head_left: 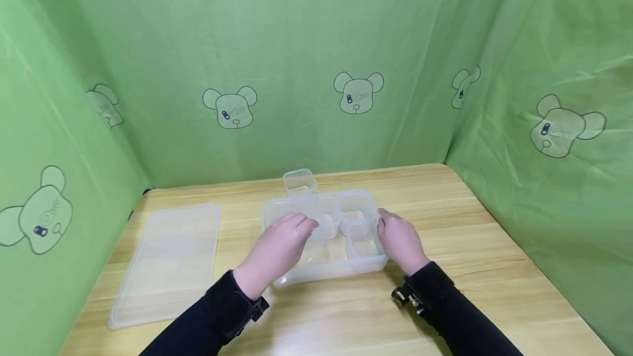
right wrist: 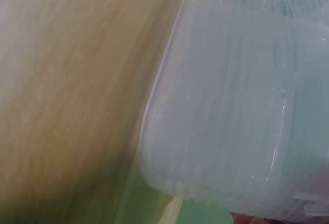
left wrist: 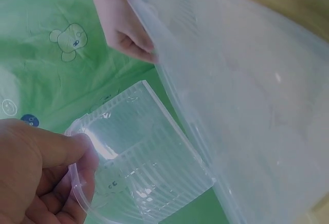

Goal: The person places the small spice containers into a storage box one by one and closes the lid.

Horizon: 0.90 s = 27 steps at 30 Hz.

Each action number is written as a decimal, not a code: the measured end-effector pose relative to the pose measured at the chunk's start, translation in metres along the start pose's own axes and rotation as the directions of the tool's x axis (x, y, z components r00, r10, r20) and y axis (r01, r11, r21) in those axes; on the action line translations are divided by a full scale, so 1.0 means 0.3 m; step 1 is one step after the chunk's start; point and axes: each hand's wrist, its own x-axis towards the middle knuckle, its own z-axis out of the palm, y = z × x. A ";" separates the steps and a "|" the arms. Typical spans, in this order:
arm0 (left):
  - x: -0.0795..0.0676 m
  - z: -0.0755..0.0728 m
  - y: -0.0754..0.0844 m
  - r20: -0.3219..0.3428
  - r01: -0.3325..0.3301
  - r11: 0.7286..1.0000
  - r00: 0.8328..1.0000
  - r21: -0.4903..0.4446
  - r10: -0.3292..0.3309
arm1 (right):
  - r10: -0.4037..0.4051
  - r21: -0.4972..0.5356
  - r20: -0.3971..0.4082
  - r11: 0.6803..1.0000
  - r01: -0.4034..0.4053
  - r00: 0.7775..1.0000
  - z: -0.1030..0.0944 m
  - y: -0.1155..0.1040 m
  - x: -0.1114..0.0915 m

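My left hand [head_left: 292,240] is over the large clear plastic box [head_left: 316,274]. Its thumb and fingers pinch the rim of a small clear container [left wrist: 149,157], whose ribbed walls show in the left wrist view. At the right end of the box my right hand [head_left: 401,240] holds the side wall near the rim. Two small square containers, one at the back [head_left: 355,205] and one in front [head_left: 365,235], sit inside at that end. The right wrist view is filled mostly by the cloudy box wall [right wrist: 221,106], with fingertips partly hidden along the bottom.
A flat translucent lid [head_left: 168,262] lies on the wooden table [head_left: 494,279] at the left. Behind the box stands another small clear container [head_left: 299,181]. Green cloth [head_left: 296,32] with bear-head prints encloses the table at the back and both sides.
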 end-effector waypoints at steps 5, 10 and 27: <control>-0.002 0.014 0.016 0.011 0.005 1.000 1.000 0.005 -0.005 | 0.003 0.007 0.009 1.000 -0.003 1.000 -0.002 -0.003 0.002; -0.002 0.022 0.030 -0.007 -0.013 1.000 1.000 0.011 0.013 | 0.011 0.012 0.016 1.000 -0.012 1.000 -0.004 -0.003 0.004; 0.001 0.095 0.075 0.082 -0.031 0.999 0.996 0.021 0.030 | 0.002 0.018 0.013 1.000 -0.003 1.000 0.001 -0.001 0.003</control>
